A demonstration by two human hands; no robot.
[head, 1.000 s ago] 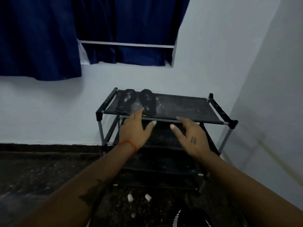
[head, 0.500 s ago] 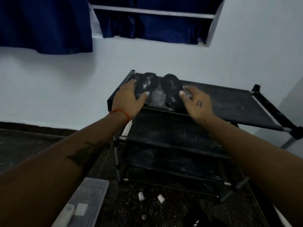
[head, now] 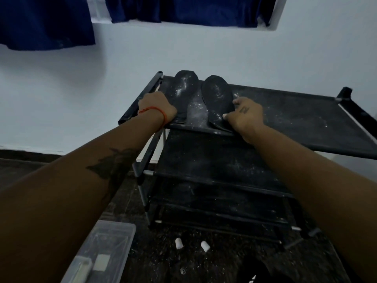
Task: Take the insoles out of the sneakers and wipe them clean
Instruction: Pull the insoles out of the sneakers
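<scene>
Pale wall behind a black shoe rack [head: 295,111]. At 11 o'clock your left hand [head: 157,108] grips the heel of the left insole [head: 184,92] on the top shelf. At 1 o'clock your right hand [head: 244,115] pinches the edge of the right insole [head: 217,97].

One head-worn camera looks forward and down, close over the shoe rack [head: 285,111] at twelve o'clock.

The rack's top shelf [head: 285,111] lies bare toward its right edge; two insoles [head: 217,99] crowd its left end.
</scene>
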